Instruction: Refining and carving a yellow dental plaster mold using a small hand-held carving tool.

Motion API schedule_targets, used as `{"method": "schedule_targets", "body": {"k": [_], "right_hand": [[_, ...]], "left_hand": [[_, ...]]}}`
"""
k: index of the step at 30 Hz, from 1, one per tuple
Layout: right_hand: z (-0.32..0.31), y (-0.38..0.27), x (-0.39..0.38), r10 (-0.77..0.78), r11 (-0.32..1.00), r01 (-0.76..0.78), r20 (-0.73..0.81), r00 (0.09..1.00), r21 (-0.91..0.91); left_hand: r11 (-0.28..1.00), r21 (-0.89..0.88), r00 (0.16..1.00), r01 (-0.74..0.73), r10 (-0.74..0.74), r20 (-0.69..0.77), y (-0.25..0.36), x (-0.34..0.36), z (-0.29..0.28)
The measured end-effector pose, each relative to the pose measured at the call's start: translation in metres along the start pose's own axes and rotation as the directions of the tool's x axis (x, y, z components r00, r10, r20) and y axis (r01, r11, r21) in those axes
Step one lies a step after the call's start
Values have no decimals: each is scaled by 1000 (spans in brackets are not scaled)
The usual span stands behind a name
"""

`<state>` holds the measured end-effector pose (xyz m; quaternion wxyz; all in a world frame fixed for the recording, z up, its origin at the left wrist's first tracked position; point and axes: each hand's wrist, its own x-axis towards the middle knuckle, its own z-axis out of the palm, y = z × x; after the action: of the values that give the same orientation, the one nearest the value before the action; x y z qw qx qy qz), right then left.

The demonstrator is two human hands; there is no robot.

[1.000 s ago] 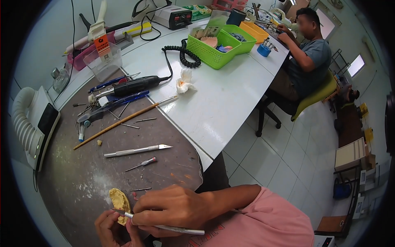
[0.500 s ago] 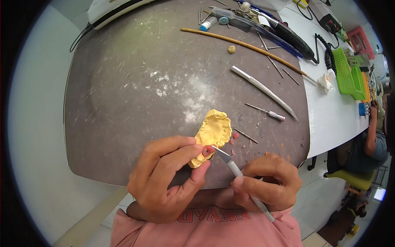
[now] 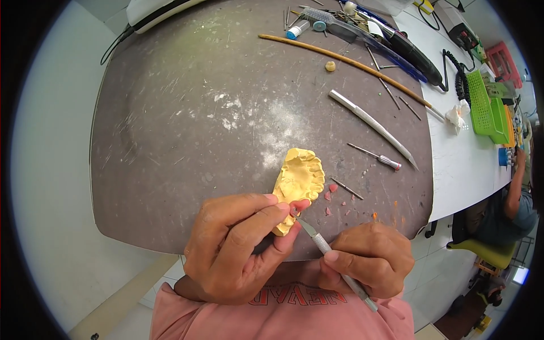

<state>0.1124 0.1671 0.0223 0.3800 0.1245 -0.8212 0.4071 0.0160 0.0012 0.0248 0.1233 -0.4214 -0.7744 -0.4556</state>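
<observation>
My left hand (image 3: pixel 238 243) grips a yellow dental cast (image 3: pixel 297 175) at its lower end, fingertips beside a small pink piece (image 3: pixel 300 205) on it. In my right hand (image 3: pixel 371 258) is a metal craft knife (image 3: pixel 319 241), held with curled fingers, its blade tip at or very near the pink piece; exact contact I cannot tell. Just right of the cast lie pink fragments (image 3: pixel 333 188) and a thin metal bur (image 3: pixel 348 188).
A second knife (image 3: pixel 374 127), small screwdriver (image 3: pixel 389 161), wooden brush (image 3: pixel 345 59) and black handpiece (image 3: pixel 419 62) lie on the scuffed grey mat (image 3: pixel 170 141). Green baskets (image 3: pixel 483 113) stand on the white worktop. A co-worker (image 3: pixel 504 215) sits at far right.
The view has swung down from the room to my hands and mat. Since half a second ago, my hands with cast and knife have shifted slightly within the picture.
</observation>
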Motion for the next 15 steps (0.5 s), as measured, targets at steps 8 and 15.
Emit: {"method": "schedule_targets", "body": {"k": [8, 15], "right_hand": [[-1, 1, 0, 0, 1000, 1, 49, 999, -2], [-1, 1, -1, -8, 999, 9, 51, 999, -31]], "left_hand": [[1000, 3, 1000, 10, -10, 16, 0, 0, -1], [1000, -1, 1000, 15, -15, 23, 0, 0, -1]]}}
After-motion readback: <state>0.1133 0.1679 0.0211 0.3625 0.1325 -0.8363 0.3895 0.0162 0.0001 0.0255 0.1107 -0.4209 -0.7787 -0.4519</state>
